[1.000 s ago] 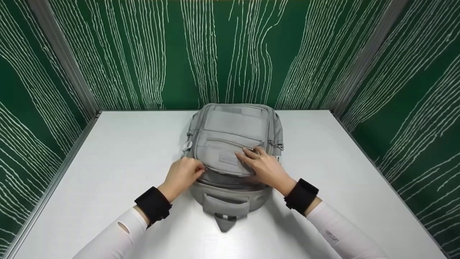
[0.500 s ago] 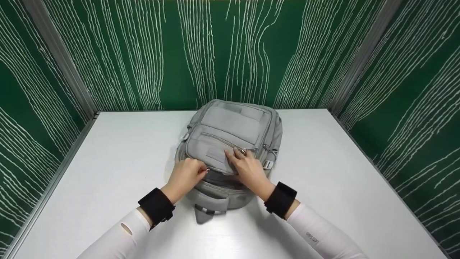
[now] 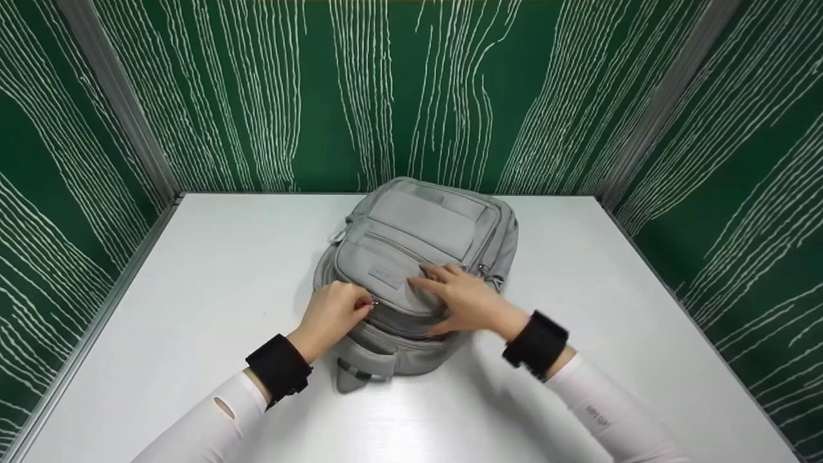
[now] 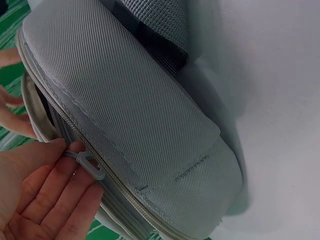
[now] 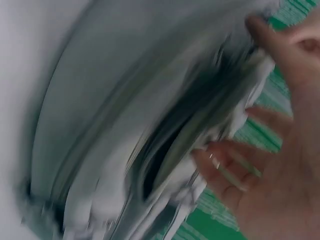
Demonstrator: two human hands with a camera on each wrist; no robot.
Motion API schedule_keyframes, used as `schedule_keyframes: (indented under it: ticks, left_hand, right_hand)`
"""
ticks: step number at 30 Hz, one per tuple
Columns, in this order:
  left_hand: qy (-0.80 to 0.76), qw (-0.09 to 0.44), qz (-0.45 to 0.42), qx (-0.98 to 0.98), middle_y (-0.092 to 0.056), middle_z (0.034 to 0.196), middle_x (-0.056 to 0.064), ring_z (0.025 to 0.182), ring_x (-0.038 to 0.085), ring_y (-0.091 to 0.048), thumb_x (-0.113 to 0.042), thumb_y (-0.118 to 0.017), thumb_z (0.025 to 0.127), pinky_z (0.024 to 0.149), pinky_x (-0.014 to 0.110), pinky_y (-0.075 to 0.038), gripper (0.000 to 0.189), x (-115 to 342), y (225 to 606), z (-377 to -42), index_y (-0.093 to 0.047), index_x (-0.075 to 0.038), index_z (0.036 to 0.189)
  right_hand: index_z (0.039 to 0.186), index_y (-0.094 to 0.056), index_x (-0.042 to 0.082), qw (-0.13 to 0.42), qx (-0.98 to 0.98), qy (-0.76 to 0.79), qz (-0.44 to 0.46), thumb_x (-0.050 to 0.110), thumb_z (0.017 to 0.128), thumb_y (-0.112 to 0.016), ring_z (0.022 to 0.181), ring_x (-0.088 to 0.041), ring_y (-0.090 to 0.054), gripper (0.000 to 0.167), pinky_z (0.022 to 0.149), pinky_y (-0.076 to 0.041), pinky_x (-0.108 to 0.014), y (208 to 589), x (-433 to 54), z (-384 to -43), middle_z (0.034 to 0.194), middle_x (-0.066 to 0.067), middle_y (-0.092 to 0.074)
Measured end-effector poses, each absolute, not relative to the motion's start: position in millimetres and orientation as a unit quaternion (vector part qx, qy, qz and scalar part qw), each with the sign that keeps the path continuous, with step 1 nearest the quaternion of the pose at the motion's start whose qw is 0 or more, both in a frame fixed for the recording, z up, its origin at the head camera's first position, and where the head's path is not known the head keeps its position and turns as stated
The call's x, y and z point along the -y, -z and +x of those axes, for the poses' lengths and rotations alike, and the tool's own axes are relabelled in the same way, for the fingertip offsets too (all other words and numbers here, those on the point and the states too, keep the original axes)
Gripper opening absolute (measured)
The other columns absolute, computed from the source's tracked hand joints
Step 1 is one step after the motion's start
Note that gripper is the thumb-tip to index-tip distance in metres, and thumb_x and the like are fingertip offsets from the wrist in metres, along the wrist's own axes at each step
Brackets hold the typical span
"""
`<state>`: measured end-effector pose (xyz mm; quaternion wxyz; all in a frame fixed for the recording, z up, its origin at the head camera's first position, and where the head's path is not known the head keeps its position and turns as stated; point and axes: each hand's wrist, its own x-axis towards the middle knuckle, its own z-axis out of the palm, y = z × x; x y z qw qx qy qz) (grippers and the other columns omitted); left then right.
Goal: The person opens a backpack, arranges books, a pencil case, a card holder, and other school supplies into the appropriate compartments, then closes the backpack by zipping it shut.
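A grey backpack (image 3: 424, 222) lies front side up on the white table, its top handle toward the person and its body turned at an angle. My left hand (image 3: 334, 315) pinches a zipper pull (image 4: 90, 164) between thumb and fingers at the left of the front compartment's zipper. Part of that compartment gapes, its dark opening (image 5: 162, 165) showing in the right wrist view. Over the right part of the bag front is my right hand (image 3: 469, 299), fingers spread and thumb apart, near the opening's edge. The right wrist view is blurred, so whether it touches the fabric I cannot tell.
The white table (image 3: 225, 257) stretches to both sides of the bag. Green panels with white wavy lines (image 3: 443, 96) stand behind and at the sides, joined by grey metal posts (image 3: 122, 96). A top strap (image 3: 350, 378) lies at the bag's near end.
The backpack has swung round, its near end shifting left. My right hand moved left with it, then drew back right with its fingers spreading. My left hand keeps pinching the zipper pull.
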<state>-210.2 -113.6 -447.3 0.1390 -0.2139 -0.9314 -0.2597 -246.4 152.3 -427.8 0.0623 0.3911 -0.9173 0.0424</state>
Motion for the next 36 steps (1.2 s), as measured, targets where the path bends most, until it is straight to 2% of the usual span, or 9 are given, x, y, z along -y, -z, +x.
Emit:
schedule_keyframes:
  ticks: [4,7,11,15,18,22,27,31,36]
  left_hand:
    - [0.267,0.138,-0.213,0.930,-0.079,0.081,0.004,0.071,0.018,-0.072,-0.006,-0.078,0.087,0.066,0.041,-0.060,0.004,112,446,-211,-0.082,-0.007,0.087]
    - [0.269,0.136,-0.214,0.929,-0.079,0.082,0.005,0.073,0.020,-0.074,-0.006,-0.077,0.087,0.068,0.042,-0.061,0.004,110,446,-211,-0.082,-0.006,0.088]
    - [0.270,0.129,-0.213,0.930,-0.080,0.082,0.005,0.073,0.019,-0.074,-0.008,-0.078,0.088,0.069,0.041,-0.061,0.005,110,448,-210,-0.082,-0.006,0.089]
    - [0.270,0.126,-0.208,0.932,-0.080,0.083,0.005,0.073,0.019,-0.074,-0.008,-0.078,0.087,0.069,0.041,-0.061,0.004,111,448,-211,-0.082,-0.006,0.089]
    - [0.268,0.126,-0.204,0.933,-0.080,0.083,0.005,0.073,0.019,-0.074,-0.008,-0.078,0.087,0.068,0.041,-0.061,0.004,112,447,-212,-0.082,-0.006,0.089]
    - [0.266,0.123,-0.204,0.934,-0.080,0.083,0.005,0.073,0.019,-0.074,-0.009,-0.078,0.087,0.069,0.040,-0.061,0.005,112,447,-213,-0.082,-0.007,0.089]
    - [0.264,0.128,-0.207,0.933,-0.079,0.082,0.005,0.073,0.019,-0.073,-0.010,-0.078,0.088,0.068,0.040,-0.060,0.004,112,445,-212,-0.082,-0.008,0.089]
    - [0.264,0.131,-0.209,0.933,-0.079,0.080,0.004,0.070,0.017,-0.072,-0.011,-0.078,0.089,0.065,0.037,-0.059,0.005,112,445,-210,-0.082,-0.008,0.088]
    - [0.264,0.131,-0.209,0.932,-0.079,0.080,0.004,0.070,0.017,-0.072,-0.011,-0.077,0.090,0.064,0.037,-0.059,0.006,114,447,-208,-0.082,-0.007,0.088]
  right_hand:
    - [0.152,-0.051,0.021,0.092,0.891,0.003,0.444,0.044,0.068,-0.093,0.144,-0.044,-0.045,0.097,0.114,-0.044,-0.064,419,-180,-273,0.159,-0.017,-0.046]
    - [0.156,-0.045,0.025,0.114,0.879,0.065,0.459,0.040,0.067,-0.094,0.148,-0.043,-0.042,0.103,0.117,-0.043,-0.060,419,-191,-292,0.163,-0.015,-0.041]
    - [0.159,-0.038,0.027,0.117,0.866,0.108,0.473,0.031,0.069,-0.093,0.149,-0.043,-0.042,0.106,0.117,-0.044,-0.056,426,-193,-307,0.167,-0.012,-0.036]
    - [0.157,-0.042,0.026,0.138,0.860,0.116,0.478,0.022,0.067,-0.092,0.144,-0.043,-0.047,0.103,0.114,-0.048,-0.056,431,-188,-312,0.164,-0.010,-0.042]
    - [0.154,-0.048,0.025,0.171,0.852,0.123,0.479,0.019,0.067,-0.091,0.138,-0.041,-0.054,0.097,0.106,-0.054,-0.051,433,-184,-311,0.157,-0.006,-0.053]
    - [0.148,-0.056,0.021,0.204,0.840,0.147,0.480,0.012,0.068,-0.087,0.129,-0.036,-0.063,0.086,0.084,-0.063,-0.045,433,-177,-308,0.144,-0.001,-0.065]
    - [0.139,-0.065,0.018,0.233,0.827,0.190,0.475,0.005,0.077,-0.076,0.115,-0.028,-0.070,0.064,0.055,-0.059,-0.037,427,-166,-301,0.130,0.003,-0.074]
    - [0.133,-0.069,0.016,0.270,0.807,0.220,0.477,0.009,0.088,-0.067,0.097,-0.020,-0.071,0.046,0.050,-0.054,-0.031,429,-159,-298,0.120,0.004,-0.077]
    - [0.130,-0.070,0.010,0.274,0.808,0.208,0.478,0.006,0.088,-0.067,0.080,-0.018,-0.070,0.043,0.049,-0.053,-0.031,437,-157,-294,0.120,-0.001,-0.076]
